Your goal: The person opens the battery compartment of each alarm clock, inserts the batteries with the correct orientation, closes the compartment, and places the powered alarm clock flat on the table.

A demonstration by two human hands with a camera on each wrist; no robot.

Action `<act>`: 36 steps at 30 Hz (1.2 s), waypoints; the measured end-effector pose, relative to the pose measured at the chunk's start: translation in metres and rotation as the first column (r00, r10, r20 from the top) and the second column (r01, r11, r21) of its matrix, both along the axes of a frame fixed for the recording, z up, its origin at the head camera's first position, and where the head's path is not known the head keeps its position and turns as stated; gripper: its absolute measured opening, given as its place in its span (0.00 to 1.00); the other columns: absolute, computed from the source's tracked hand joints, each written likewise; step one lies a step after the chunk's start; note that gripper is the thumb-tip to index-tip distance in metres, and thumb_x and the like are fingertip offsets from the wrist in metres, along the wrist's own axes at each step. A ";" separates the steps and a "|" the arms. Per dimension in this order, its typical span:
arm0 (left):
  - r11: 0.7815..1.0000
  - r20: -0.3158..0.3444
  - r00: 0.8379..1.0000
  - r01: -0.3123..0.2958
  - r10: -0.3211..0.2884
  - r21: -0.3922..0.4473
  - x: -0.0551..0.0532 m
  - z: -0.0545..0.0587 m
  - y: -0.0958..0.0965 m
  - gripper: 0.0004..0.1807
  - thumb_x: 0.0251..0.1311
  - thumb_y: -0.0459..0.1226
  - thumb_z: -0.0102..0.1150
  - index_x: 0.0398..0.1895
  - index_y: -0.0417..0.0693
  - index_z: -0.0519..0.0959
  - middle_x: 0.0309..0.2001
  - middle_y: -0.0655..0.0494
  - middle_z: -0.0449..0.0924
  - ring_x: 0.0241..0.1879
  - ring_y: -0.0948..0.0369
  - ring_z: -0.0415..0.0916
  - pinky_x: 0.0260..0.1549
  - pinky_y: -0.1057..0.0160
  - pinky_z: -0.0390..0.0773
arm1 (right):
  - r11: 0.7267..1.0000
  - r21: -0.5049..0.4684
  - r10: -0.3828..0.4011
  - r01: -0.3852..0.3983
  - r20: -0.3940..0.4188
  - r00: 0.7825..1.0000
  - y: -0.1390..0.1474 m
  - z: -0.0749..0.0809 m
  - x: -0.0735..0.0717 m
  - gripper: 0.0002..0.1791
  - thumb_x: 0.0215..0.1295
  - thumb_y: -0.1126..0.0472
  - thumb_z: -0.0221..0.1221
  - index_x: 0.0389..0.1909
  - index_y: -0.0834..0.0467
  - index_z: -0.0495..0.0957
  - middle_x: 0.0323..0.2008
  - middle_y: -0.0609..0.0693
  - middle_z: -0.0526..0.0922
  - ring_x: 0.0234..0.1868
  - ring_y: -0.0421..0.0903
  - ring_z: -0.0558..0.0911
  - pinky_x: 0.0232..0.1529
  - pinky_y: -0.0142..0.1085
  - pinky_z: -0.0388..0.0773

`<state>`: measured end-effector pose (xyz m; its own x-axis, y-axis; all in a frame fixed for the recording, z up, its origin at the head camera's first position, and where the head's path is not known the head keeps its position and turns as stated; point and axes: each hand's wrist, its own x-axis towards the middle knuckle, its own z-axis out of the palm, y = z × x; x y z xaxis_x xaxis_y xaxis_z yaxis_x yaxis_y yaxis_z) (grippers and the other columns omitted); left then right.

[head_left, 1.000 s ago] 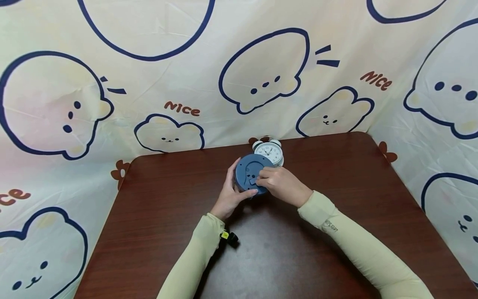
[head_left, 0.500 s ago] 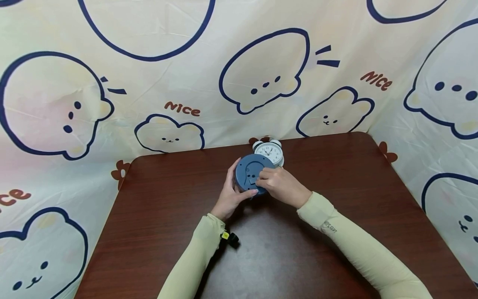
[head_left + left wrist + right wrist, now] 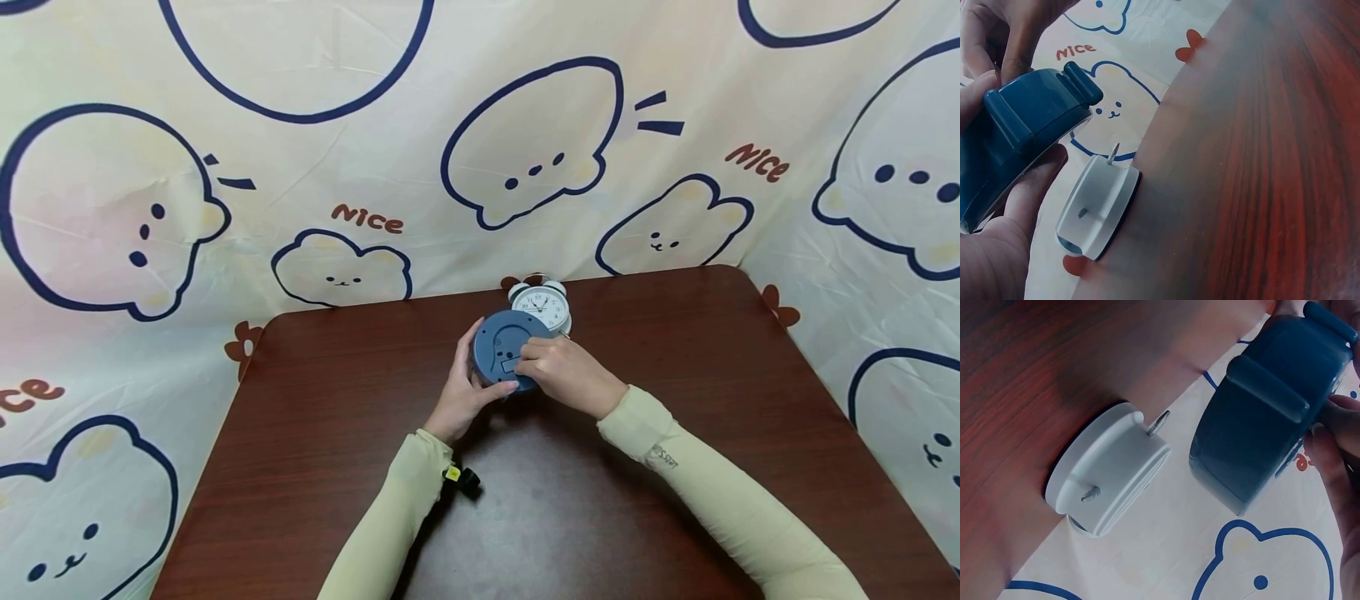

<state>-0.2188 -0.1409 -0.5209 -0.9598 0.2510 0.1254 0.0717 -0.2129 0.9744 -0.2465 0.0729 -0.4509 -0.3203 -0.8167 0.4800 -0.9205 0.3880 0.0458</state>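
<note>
My left hand grips a round blue alarm clock by its left and lower rim, its thumb on the lower edge. The clock's back faces up, with small dark knobs and a rectangular battery cover. My right hand has its fingers curled against that back, fingertips at the right end of the cover; I cannot tell what exactly they pinch. Two bar-shaped feet stick out from the clock's side in the right wrist view. Its dial is hidden from the head view.
Behind the blue clock stands a white twin-bell alarm clock, dial toward me, near the far edge of the brown table. A printed cloth hangs around the table. A small black device sits at my left wrist.
The battery cover's rectangle on the blue clock's back shows lighter and more plainly outlined now. My right fingertips have shifted only slightly; the left hand and both clocks stay in place.
</note>
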 end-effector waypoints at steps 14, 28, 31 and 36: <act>1.000 -0.013 1.000 0.013 -0.014 -0.006 -0.001 0.000 -0.002 0.61 0.59 0.30 0.74 0.85 0.58 0.41 0.81 0.56 0.49 0.77 0.51 0.57 0.58 0.66 0.80 | 1.000 -0.014 0.005 -0.005 0.001 1.000 -0.001 -0.005 0.000 0.11 0.53 0.73 0.75 0.36 0.58 0.91 0.32 0.50 0.87 0.37 0.42 0.84 0.40 0.33 0.85; 1.000 0.012 1.000 0.004 -0.004 -0.010 -0.002 0.000 -0.005 0.59 0.59 0.27 0.71 0.84 0.63 0.44 0.81 0.57 0.49 0.78 0.50 0.57 0.61 0.65 0.78 | 0.998 -0.028 -0.064 0.063 -0.048 0.997 -0.001 -0.011 0.006 0.15 0.54 0.69 0.76 0.44 0.58 0.91 0.38 0.50 0.92 0.38 0.43 0.85 0.41 0.33 0.86; 1.000 0.008 1.000 0.015 -0.015 -0.008 -0.002 0.001 -0.006 0.59 0.59 0.27 0.71 0.84 0.63 0.44 0.81 0.56 0.49 0.78 0.50 0.57 0.61 0.65 0.77 | 0.998 -0.025 -0.057 0.055 -0.078 0.995 -0.002 -0.012 0.008 0.16 0.55 0.69 0.76 0.45 0.59 0.91 0.40 0.51 0.92 0.39 0.43 0.86 0.41 0.33 0.86; 1.000 0.007 1.000 0.001 -0.001 0.031 -0.002 0.002 -0.012 0.57 0.60 0.26 0.70 0.84 0.63 0.46 0.81 0.55 0.51 0.76 0.48 0.59 0.60 0.65 0.79 | 0.999 -0.008 -0.034 0.033 -0.115 0.993 -0.004 -0.016 0.013 0.20 0.60 0.62 0.74 0.53 0.63 0.87 0.49 0.55 0.90 0.49 0.47 0.88 0.49 0.37 0.86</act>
<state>-0.2212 -0.1533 -0.5192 -0.9606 0.2479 0.1259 0.0642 -0.2427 0.9680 -0.2339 0.0687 -0.4670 -0.2900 -0.8036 0.5197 -0.8958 0.4191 0.1482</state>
